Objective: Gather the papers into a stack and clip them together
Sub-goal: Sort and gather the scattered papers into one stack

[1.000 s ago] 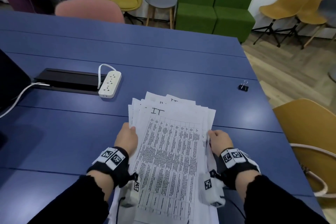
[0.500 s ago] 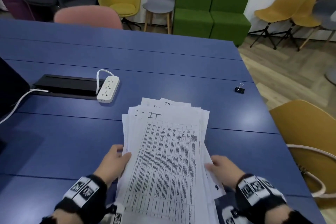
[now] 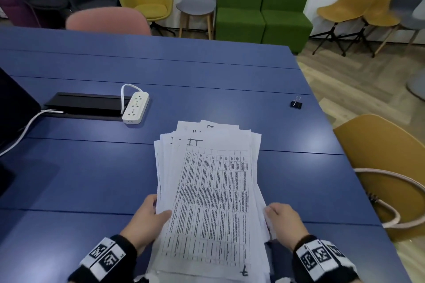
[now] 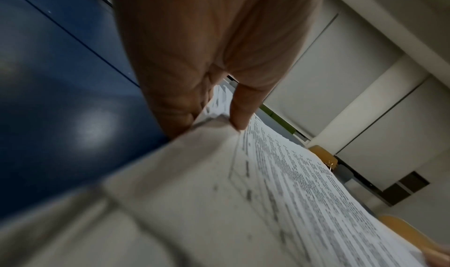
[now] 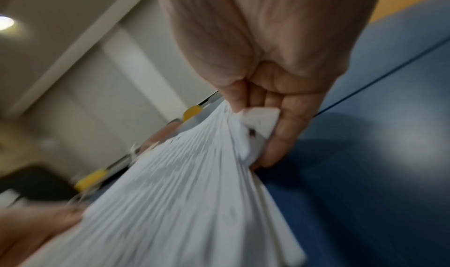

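Note:
A loose stack of printed papers (image 3: 213, 193), fanned at its far end, is lifted off the blue table (image 3: 92, 179). My left hand (image 3: 149, 218) pinches the stack's left edge, thumb on top (image 4: 239, 105) and fingers beneath. My right hand (image 3: 279, 216) grips the right edge, its fingers curled round the crumpled sheet edges (image 5: 258, 121). The papers (image 5: 185, 184) spread out from that grip. A small black binder clip (image 3: 296, 103) lies on the table far right, apart from both hands.
A white power strip (image 3: 135, 108) lies beside a black cable tray (image 3: 85, 105) at the left. A dark screen edge (image 3: 13, 108) stands far left. A yellow chair (image 3: 386, 167) with a pale strap is at the table's right edge. More chairs and a green sofa (image 3: 264, 7) lie beyond.
Both hands slid back along the stack's sides toward its near end and kept hold; the papers came nearer to me. The binder clip has stayed in place.

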{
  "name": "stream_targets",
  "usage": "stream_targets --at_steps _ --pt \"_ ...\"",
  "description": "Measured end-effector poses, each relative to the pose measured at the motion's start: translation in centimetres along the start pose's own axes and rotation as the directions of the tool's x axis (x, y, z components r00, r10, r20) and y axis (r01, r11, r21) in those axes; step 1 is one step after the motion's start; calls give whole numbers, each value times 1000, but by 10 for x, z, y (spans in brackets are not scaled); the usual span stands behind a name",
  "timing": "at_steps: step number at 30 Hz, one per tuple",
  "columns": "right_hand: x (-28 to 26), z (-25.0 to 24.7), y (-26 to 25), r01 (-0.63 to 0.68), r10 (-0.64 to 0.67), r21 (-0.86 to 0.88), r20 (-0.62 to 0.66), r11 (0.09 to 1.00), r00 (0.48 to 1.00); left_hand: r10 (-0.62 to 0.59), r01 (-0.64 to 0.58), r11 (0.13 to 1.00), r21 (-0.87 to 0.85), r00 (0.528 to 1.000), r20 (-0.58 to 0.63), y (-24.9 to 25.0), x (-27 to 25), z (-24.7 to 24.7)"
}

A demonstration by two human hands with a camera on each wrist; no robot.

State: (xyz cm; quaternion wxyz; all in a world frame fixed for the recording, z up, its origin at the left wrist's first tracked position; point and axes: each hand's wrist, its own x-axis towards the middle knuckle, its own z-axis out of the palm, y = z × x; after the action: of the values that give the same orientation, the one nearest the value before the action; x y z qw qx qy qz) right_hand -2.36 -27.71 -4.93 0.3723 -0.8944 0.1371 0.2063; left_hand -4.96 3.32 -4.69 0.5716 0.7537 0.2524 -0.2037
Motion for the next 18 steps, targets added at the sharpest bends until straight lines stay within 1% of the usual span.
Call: stream_targets --at_steps 2,4,6,8,12,15,18 --pt "-8 3 -1 45 -39 -126 48 991 998 22 -22 998 51 1000 7 -2 -4 3" --pt "-12 8 1 51 -40 -179 63 983 997 58 -57 992 115 998 -13 -3 -7 9" --pt "-13 5 4 36 -32 -136 34 990 999 61 -57 992 111 997 -38 -5 -8 12" --pt "-15 2 5 28 -27 -86 11 996 1000 41 -37 997 68 997 -59 -7 -8 13" --pt "-23 9 1 51 -34 -156 116 986 993 38 -36 999 27 995 -87 -8 -5 21" --pt "-22 11 -4 18 5 -166 140 986 990 75 -72 997 36 992 -103 -4 -3 34" --pt "-20 7 -8 20 14 -184 183 983 983 103 -97 992 76 991 -81 2 -2 42"
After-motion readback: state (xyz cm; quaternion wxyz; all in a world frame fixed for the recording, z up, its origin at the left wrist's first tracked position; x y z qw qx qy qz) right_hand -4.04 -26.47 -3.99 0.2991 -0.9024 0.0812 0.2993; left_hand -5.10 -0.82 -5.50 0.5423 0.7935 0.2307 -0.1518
